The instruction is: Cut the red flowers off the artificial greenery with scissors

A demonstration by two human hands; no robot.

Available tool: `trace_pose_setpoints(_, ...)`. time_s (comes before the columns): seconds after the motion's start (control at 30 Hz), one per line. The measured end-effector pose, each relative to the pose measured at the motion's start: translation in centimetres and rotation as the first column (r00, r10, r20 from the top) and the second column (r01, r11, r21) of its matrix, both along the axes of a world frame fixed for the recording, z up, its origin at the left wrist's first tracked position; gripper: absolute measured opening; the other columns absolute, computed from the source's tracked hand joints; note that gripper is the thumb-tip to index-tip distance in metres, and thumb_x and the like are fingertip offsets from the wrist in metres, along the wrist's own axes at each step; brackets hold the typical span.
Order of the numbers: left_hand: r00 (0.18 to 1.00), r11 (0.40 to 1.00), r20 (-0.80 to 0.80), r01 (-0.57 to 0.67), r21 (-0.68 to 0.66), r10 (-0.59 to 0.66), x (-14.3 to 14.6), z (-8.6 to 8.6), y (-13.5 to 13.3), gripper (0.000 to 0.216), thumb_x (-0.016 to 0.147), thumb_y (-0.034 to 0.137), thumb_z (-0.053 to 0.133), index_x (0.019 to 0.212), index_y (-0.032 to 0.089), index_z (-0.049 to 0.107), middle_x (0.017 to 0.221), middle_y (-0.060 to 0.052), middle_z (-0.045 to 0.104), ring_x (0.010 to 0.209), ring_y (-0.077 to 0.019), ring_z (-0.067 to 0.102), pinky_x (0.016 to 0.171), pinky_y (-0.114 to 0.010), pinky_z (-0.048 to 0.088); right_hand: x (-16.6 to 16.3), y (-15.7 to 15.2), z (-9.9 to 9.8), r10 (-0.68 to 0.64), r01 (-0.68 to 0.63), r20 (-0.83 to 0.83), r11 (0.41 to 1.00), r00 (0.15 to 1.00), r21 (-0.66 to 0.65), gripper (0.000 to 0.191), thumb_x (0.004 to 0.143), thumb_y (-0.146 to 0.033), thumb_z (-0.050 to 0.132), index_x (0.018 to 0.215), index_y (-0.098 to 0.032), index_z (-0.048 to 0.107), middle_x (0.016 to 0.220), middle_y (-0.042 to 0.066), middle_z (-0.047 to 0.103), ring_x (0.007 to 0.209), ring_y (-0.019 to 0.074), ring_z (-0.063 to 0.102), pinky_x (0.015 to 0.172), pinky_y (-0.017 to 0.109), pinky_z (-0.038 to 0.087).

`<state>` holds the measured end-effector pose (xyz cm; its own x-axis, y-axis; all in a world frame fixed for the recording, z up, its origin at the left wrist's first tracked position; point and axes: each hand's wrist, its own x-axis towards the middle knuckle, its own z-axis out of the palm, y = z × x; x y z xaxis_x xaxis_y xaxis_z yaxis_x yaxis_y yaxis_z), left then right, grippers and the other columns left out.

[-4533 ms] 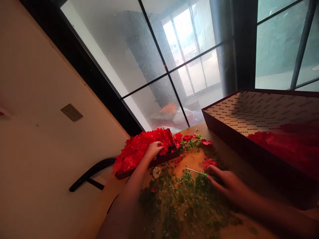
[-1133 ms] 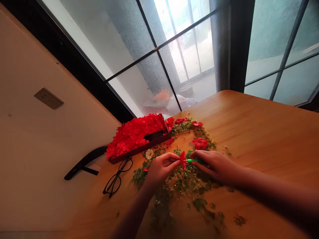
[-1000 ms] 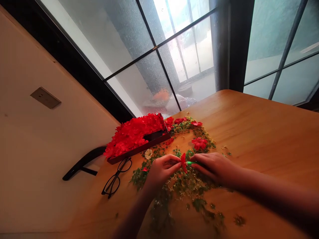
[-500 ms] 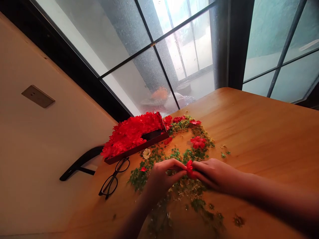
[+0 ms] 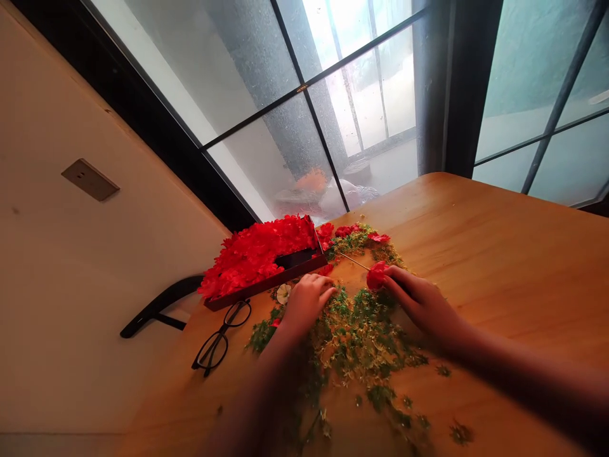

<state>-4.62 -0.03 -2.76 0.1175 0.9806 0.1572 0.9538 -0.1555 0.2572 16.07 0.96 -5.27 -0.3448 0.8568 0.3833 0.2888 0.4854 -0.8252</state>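
My right hand (image 5: 419, 301) is closed around a thin pointed tool (image 5: 354, 262) whose metal tip sticks out to the upper left, and a red fabric flower (image 5: 377, 275) sits at its fingertips. My left hand (image 5: 307, 299) rests with fingers curled on the scattered green foliage (image 5: 361, 339), just below the dark red tray (image 5: 266, 285). That tray is heaped with red fabric flowers (image 5: 259, 251). More red flowers (image 5: 345, 231) lie with greenery beyond the tray's right end.
Black-framed glasses (image 5: 219, 333) lie on the wooden table (image 5: 490, 254) left of my left arm. A small white flower (image 5: 284, 293) lies beside the tray. A dark chair back (image 5: 159, 308) shows past the table's left edge. Windows stand behind the table.
The big patterned box seen 4.5 s ago is out of view. Both hands, which were pinching a red flower together, have parted; the right moved up to another flower and the left moved toward the tray.
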Motion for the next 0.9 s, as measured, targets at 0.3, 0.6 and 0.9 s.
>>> trace_pose_setpoints(0.3,0.984,0.999,0.169,-0.051,0.010,0.048,-0.1,-0.3,0.2,0.020,0.077,0.032,0.041,0.082,0.019,0.056,0.084,-0.002,0.061,0.079,-0.0150,0.056,0.072,-0.026,0.040,-0.2,-0.3,0.5,0.000,0.000,0.162,1.000,0.987,-0.001,0.025,0.084,-0.034,0.031,0.078,-0.018,0.050,0.073,0.002,0.058,0.063,0.0128,0.052,0.056,0.022,0.036)
trace_pose_setpoints(0.6,0.953,0.999,0.299,-0.034,-0.022,0.039,0.5,-1.3,1.0,0.012,0.070,0.027,0.051,0.073,0.018,0.058,0.078,-0.003,0.062,0.075,-0.0167,0.057,0.071,-0.028,0.042,-0.2,-0.5,0.5,0.021,-0.016,0.200,1.000,0.979,-0.027,0.027,0.084,-0.033,0.031,0.087,-0.019,0.054,0.078,0.004,0.060,0.066,0.0139,0.054,0.057,0.023,0.038)
trace_pose_setpoints(0.9,0.556,0.976,0.808,-0.032,-0.214,0.195,0.5,0.5,0.0,0.019,0.067,0.029,0.057,0.079,0.014,0.056,0.078,-0.004,0.064,0.077,-0.0155,0.060,0.073,-0.026,0.044,-0.4,-0.4,-0.1,0.054,-0.065,0.334,0.998,0.941,0.022,0.029,0.084,-0.034,0.030,0.091,-0.018,0.053,0.090,0.007,0.061,0.076,0.0181,0.056,0.063,0.027,0.040)
